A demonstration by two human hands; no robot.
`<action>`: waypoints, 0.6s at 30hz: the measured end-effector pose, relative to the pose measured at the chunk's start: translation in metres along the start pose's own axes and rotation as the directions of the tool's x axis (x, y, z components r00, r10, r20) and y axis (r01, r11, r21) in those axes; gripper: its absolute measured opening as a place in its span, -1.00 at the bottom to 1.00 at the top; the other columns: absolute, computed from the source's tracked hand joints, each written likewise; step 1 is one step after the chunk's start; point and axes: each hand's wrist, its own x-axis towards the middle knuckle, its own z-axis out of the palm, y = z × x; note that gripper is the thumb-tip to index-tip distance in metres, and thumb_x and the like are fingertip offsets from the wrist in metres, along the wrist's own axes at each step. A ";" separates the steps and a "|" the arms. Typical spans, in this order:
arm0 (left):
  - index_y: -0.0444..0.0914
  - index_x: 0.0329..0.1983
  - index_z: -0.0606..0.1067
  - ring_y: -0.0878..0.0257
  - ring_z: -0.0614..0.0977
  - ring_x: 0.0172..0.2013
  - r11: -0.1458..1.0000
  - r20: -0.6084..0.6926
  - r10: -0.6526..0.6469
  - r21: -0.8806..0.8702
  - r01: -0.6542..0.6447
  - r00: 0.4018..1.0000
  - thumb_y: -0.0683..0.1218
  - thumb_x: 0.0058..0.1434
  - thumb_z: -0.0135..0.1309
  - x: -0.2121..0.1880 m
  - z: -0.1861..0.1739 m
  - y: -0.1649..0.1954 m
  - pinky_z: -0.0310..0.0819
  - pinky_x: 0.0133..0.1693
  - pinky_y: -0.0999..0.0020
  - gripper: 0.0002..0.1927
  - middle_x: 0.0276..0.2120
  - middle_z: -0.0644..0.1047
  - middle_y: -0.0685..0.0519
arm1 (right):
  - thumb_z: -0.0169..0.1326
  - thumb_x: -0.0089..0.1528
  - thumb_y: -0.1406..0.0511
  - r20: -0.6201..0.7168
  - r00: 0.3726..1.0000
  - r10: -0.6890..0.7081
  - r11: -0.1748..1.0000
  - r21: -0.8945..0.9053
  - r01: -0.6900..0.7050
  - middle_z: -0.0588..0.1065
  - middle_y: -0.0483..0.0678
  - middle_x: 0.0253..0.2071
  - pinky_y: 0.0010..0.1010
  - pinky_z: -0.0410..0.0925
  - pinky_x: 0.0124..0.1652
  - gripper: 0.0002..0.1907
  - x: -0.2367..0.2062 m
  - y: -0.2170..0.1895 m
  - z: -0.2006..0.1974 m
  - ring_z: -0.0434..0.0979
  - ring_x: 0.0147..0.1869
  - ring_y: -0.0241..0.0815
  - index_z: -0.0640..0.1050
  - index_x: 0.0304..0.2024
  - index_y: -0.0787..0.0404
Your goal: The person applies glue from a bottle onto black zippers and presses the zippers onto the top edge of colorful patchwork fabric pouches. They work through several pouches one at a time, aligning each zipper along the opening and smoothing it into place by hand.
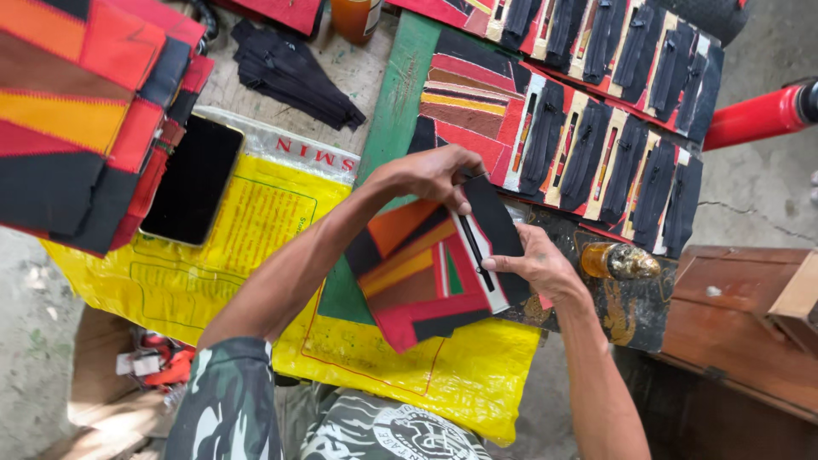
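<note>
Leftmost, a glossy black phone (192, 179) lies on a crinkled yellow plastic sack (256, 230). Centrally, the left hand (430, 175) pinches a striped patchwork panel (426, 273); the right hand (532, 264) grips its black zipper strip (477, 247) underneath.

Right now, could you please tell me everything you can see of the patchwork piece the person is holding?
The patchwork piece is a flat panel of stitched strips in red, orange, brown, black and green, fabric or leather-like. A white-edged strip with a black zipper runs along its right side, a black flap above it. The left hand presses on its top edge; the right hand supports its right edge from below. It is held tilted above a yellow plastic sack.
</note>
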 end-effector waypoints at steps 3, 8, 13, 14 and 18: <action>-0.31 -0.09 0.56 0.35 0.64 -0.29 0.990 0.108 -0.069 -0.118 0.082 0.992 -0.23 -0.21 0.45 0.010 -0.001 0.004 0.57 -0.21 0.40 -0.46 -0.30 0.65 0.10 | 0.40 0.00 0.41 -0.043 0.999 -0.021 0.972 0.235 0.030 0.60 -0.02 0.00 -0.39 0.44 0.10 -0.36 -0.007 0.008 0.010 0.60 0.01 -0.29 0.51 0.12 0.39; -0.35 -0.21 0.58 0.33 0.62 -0.34 0.997 0.099 -0.069 -0.037 0.073 0.993 -0.25 -0.21 0.42 0.011 0.006 0.007 0.55 -0.29 0.37 -0.57 -0.37 0.64 0.04 | 0.40 -0.01 0.44 -0.105 0.994 -0.040 0.950 0.303 0.070 0.58 -0.02 0.04 -0.37 0.42 0.12 -0.32 -0.018 0.021 0.014 0.58 0.06 -0.28 0.49 0.16 0.38; -0.39 -0.23 0.59 0.28 0.58 -0.37 0.995 0.071 -0.101 -0.012 0.102 0.992 -0.26 -0.18 0.45 0.012 0.008 0.008 0.48 -0.34 0.30 -0.59 -0.38 0.61 -0.05 | 0.38 -0.03 0.49 -0.152 0.987 -0.058 0.956 0.276 0.098 0.58 0.00 0.05 -0.36 0.44 0.12 -0.28 -0.018 0.021 0.016 0.58 0.06 -0.28 0.45 0.19 0.38; -0.37 -0.22 0.59 0.30 0.63 -0.36 0.992 0.076 -0.100 -0.072 0.105 0.992 -0.27 -0.21 0.43 0.011 0.008 0.009 0.54 -0.32 0.34 -0.57 -0.38 0.63 -0.01 | 0.37 -0.02 0.50 -0.158 0.985 -0.075 0.955 0.272 0.116 0.57 0.00 0.05 -0.35 0.45 0.12 -0.30 -0.018 0.020 0.017 0.58 0.07 -0.27 0.45 0.18 0.39; -0.35 -0.18 0.60 0.31 0.66 -0.34 0.992 0.075 -0.065 -0.102 0.072 0.995 -0.27 -0.22 0.42 0.010 0.008 0.009 0.58 -0.28 0.36 -0.54 -0.36 0.66 0.01 | 0.35 0.00 0.53 -0.185 0.977 -0.105 0.962 0.231 0.147 0.57 0.01 0.03 -0.36 0.46 0.10 -0.33 -0.020 0.017 0.023 0.58 0.06 -0.27 0.44 0.17 0.40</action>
